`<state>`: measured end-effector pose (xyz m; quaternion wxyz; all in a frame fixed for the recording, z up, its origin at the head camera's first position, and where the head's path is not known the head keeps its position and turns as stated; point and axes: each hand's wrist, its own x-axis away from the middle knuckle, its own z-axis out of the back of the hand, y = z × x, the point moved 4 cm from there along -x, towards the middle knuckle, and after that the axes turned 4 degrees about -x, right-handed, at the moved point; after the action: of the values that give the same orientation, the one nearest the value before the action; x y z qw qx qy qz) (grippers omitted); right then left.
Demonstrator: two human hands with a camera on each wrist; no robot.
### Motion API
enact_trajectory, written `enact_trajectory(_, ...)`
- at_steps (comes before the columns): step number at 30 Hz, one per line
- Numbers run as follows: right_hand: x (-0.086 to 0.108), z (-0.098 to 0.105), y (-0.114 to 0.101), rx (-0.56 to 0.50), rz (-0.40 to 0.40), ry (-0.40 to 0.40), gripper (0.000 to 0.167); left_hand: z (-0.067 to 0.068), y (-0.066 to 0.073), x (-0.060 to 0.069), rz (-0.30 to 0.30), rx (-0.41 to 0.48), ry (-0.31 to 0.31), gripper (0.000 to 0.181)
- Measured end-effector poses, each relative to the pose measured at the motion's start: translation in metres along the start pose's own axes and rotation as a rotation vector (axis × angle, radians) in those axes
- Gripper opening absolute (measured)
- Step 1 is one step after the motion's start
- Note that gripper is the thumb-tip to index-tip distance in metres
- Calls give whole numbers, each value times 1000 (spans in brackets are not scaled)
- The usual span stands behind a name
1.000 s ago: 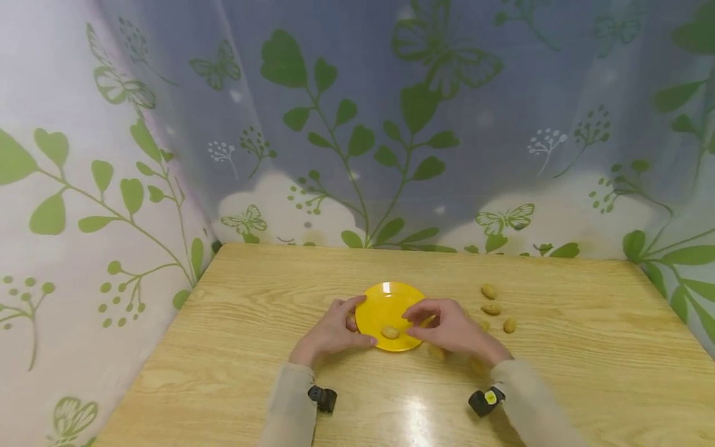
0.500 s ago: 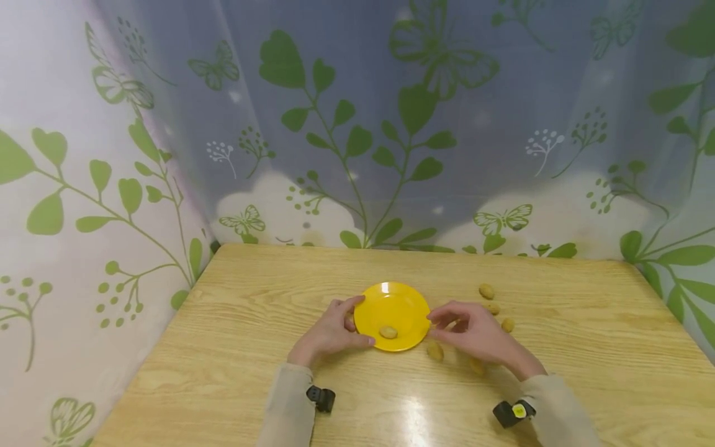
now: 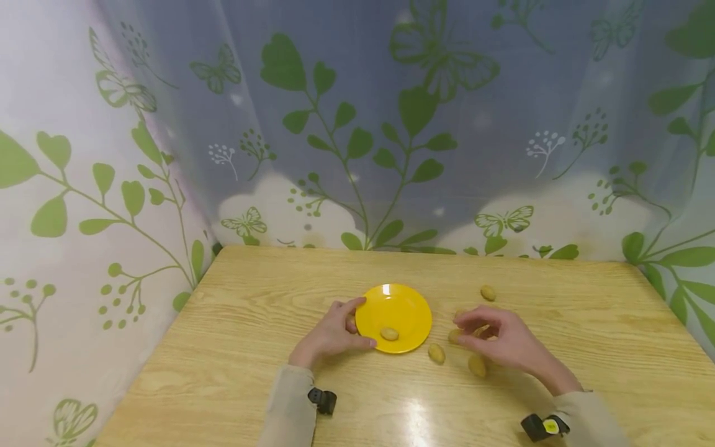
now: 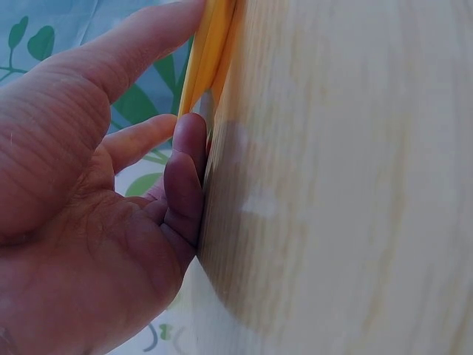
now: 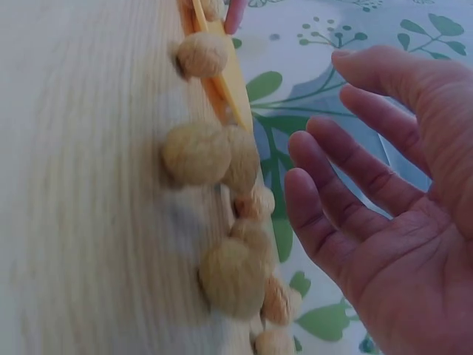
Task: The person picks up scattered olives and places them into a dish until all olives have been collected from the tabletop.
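Observation:
A round yellow plate (image 3: 403,310) lies on the table with one walnut (image 3: 389,334) on it, close to the near rim. My left hand (image 3: 331,335) grips the plate's left side; in the left wrist view its thumb touches the rim (image 4: 198,66). Right of the plate, my right hand (image 3: 505,338) hovers over several loose walnuts, fingers bent and holding nothing. One walnut (image 3: 455,336) appears by its fingertips; others behind the hand are partly hidden. In the right wrist view the walnuts (image 5: 235,277) stand apart from the fingers.
One walnut (image 3: 437,354) lies just off the plate's lower right, another (image 3: 477,365) below the right hand. Farther back lies a single walnut (image 3: 488,293). Behind the wooden table (image 3: 268,279) hangs a leaf-patterned curtain (image 3: 335,155).
My right hand has moved from over the plate to the right, above the loose walnuts. The left hand, the plate and its walnut stay in place.

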<state>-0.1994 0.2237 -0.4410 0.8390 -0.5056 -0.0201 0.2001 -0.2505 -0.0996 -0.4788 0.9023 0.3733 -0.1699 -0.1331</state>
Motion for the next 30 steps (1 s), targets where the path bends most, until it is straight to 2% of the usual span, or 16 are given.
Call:
enact_trajectory(7, 14, 10, 8, 20, -25, 12, 25, 0, 0, 0, 6, 0, 2, 94)
enact_trajectory(15, 28, 17, 13, 46, 4, 52, 24, -1, 0, 0, 10, -6, 7, 94)
enact_trajectory(30, 48, 30, 30, 101, -69, 75, 25, -1, 0, 0, 1, -7, 11, 94)
